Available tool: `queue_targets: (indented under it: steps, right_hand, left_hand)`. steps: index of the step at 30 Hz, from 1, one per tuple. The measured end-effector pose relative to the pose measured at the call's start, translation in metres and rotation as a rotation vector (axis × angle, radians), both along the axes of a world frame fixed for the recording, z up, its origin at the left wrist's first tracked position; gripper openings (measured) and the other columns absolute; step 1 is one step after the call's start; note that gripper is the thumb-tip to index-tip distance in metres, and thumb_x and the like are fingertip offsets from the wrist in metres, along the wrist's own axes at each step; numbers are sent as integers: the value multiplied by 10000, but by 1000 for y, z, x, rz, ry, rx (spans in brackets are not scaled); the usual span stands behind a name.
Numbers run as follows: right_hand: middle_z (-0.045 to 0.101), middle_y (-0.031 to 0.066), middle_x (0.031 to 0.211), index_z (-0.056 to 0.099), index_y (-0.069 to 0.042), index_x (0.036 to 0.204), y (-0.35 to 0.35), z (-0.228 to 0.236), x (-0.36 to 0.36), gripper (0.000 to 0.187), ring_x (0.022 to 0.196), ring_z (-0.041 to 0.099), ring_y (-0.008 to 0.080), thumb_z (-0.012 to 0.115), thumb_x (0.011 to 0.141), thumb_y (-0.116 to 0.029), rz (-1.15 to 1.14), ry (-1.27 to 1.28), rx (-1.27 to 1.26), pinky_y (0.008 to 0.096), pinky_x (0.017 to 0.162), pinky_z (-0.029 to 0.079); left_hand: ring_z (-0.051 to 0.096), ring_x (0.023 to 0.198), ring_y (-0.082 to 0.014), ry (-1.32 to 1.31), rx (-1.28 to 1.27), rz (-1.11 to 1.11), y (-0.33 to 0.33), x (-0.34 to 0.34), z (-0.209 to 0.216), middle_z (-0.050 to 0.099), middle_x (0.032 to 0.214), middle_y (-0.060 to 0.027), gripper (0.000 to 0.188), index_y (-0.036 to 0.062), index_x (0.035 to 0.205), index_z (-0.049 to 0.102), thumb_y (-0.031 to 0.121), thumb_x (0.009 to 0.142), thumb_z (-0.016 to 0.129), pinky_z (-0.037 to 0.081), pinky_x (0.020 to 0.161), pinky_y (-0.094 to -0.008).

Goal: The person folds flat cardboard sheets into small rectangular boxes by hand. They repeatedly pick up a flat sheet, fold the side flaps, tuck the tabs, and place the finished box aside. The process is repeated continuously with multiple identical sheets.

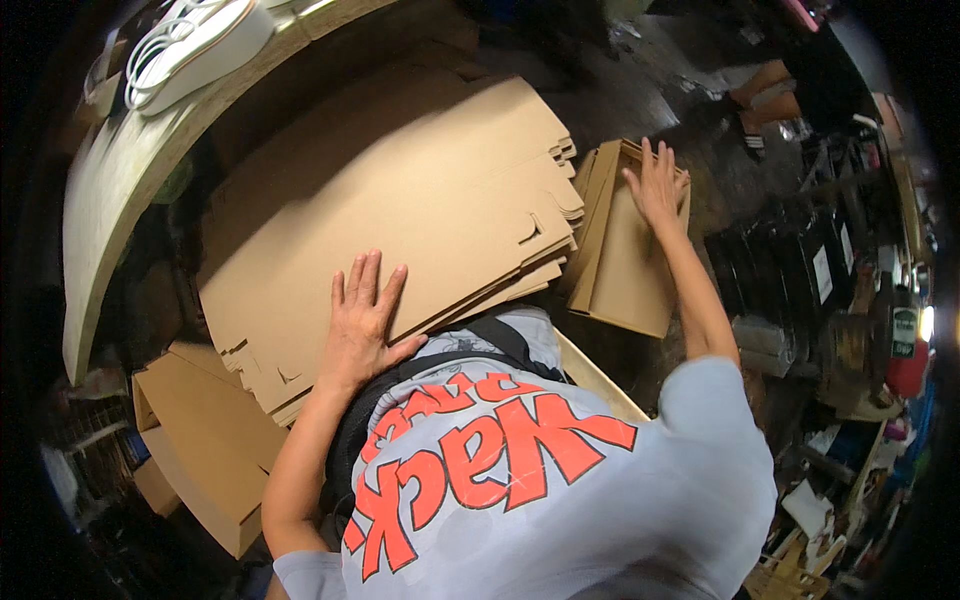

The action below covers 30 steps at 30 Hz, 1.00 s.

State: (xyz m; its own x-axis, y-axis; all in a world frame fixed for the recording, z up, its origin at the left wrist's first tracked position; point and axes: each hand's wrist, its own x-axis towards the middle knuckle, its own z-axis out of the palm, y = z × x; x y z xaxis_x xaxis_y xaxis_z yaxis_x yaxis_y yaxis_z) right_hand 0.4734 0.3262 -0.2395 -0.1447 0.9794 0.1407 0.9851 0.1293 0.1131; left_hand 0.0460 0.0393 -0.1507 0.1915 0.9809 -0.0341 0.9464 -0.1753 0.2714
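A thick stack of flat brown cardboard sheets (400, 190), with die-cut slots and tabs along their edges, lies in front of me. My left hand (365, 325) rests palm down near the stack's front edge, its fingers stretched out. To the right of the stack is a folded open cardboard box (630, 265), long and shallow. Over that box's far end reaches my right hand (656, 190), fingers spread; whether it touches the box I cannot tell. Neither hand grips anything.
Another folded cardboard box (210, 430) sits at the lower left. White shoes (205, 55) stand on a curved pale bench (130, 190) at the upper left. Black wrapped bundles (780, 265) are on the right. Another person's legs (770, 95) show at the upper right.
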Motion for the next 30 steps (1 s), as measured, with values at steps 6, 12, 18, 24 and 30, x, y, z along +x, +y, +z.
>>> queue_targets:
  steps: [6,12,18,24,30]
  right_hand:
    - [347,243,1531,86,-85,1575,-222,27,-35,1014,1303,483,411,626,867,-571,166,310,-670,685,1094,232]
    - [615,153,799,411,9,1431,-197,-33,-31,649,751,604,317,669,870,-191,542,295,-116,453,910,469]
    - [633,159,926,450,-25,1400,-118,-29,-20,572,917,611,322,649,894,-203,583,128,-16,521,1056,371]
    - [591,154,1187,510,-24,1339,-90,27,-67,477,1155,540,320,621,917,-217,450,279,187,504,1070,339]
    - [564,164,1245,601,-21,1168,-138,114,-158,331,1220,510,334,634,908,-223,867,462,55,492,1081,330]
  left_hand:
    - [231,1460,-410,-47,46,2,-2,-3,-4,241,1568,-253,923,139,1504,373,520,743,730,190,1153,-610]
    - [251,1447,-422,-41,66,-22,-2,-5,-6,255,1558,-255,930,143,1502,366,566,748,708,209,1146,-615]
    - [274,1438,-419,0,106,-10,-3,-3,-9,272,1550,-256,951,141,1497,369,613,742,702,221,1149,-604]
    - [301,1419,-433,-7,110,55,-16,-16,-5,312,1511,-296,891,92,1468,405,627,799,652,260,1136,-591]
    - [503,1255,-457,76,235,70,-41,-24,-4,503,1333,-327,679,-42,1318,518,439,866,675,415,1065,-495]
